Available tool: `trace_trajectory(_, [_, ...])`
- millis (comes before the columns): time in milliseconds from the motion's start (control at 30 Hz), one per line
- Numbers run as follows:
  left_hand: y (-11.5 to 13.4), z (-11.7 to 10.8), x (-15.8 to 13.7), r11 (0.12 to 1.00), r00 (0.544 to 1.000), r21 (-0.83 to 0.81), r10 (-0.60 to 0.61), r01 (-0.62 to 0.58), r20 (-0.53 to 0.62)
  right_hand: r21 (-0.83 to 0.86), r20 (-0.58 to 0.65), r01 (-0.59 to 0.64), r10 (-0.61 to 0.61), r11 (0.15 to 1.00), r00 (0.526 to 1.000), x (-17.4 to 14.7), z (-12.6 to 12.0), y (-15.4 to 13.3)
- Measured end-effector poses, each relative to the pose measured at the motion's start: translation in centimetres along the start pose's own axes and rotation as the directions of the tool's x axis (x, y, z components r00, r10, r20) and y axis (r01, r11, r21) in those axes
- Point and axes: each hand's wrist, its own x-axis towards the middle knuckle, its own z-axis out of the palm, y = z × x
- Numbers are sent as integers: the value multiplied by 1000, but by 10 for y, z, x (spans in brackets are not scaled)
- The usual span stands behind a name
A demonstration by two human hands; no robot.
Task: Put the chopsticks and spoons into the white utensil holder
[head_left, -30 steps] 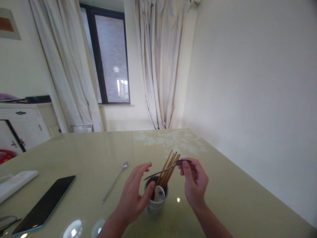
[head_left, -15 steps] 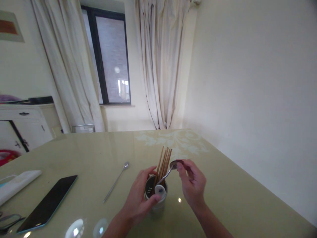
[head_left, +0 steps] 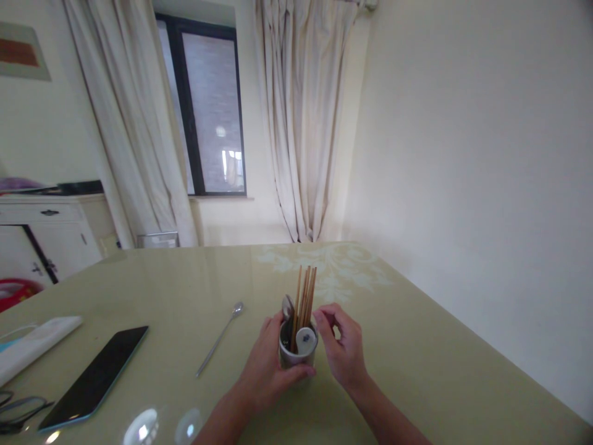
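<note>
My left hand (head_left: 265,369) wraps round the side of a small cup (head_left: 291,358), its thumb across the front. Inside the cup stand several brown wooden chopsticks (head_left: 306,296), leaning slightly right. A metal spoon (head_left: 288,306) is upright to the left of them, bowl up. A white round piece with a small dark mark (head_left: 306,340) sits at the front of the cup's mouth; its kind is unclear. My right hand (head_left: 341,346) is beside the cup's right rim, thumb and forefinger closed together near the chopsticks. Whether anything is between those fingertips is hidden.
A long-handled metal spoon (head_left: 220,339) lies on the glossy table (head_left: 417,371) left of the cup. Farther left are a dark phone or tablet (head_left: 95,377), a white flat object (head_left: 39,346) and eyeglasses (head_left: 21,411). A wall (head_left: 486,185) borders the table's right side.
The metal spoon that my right hand held over the cup is out of that hand; one now stands in the cup's left side. My right hand has moved slightly left and down.
</note>
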Motion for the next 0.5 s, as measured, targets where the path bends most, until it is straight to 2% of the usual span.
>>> trace_trajectory(100, [-6, -8, 2, 999, 999, -31, 38, -39, -22, 65, -9, -107, 108, 992, 994, -1, 4, 11])
trace_trajectory(167, [-13, -21, 7, 1000, 995, -13, 17, -19, -100, 100, -15, -167, 170, 981, 985, -1, 6, 19])
trace_trajectory(233, [-22, -37, 13, 986, 970, 118, -91, 120, -225, 122, -20, -213, 217, 969, 976, 0, 7, 27])
trace_trajectory(267, [-27, -45, 16, 944, 944, 234, -161, 233, -289, 128, -23, -230, 235, 965, 972, 1, 8, 31])
trace_trajectory(300, [-33, -53, 18, 859, 910, 371, -224, 354, -348, 132, -27, -245, 251, 960, 968, 2, 9, 34])
trace_trajectory(367, [-44, -65, 18, 592, 861, 628, -300, 506, -410, 136, -39, -272, 279, 953, 959, 4, 10, 38])
trace_trajectory(433, [-53, -72, 15, 352, 830, 763, -367, 542, -420, 137, -51, -285, 294, 949, 954, 5, 12, 40])
trace_trajectory(500, [-60, -75, 10, 243, 801, 802, -433, 546, -414, 134, -57, -289, 298, 948, 953, 6, 12, 41])
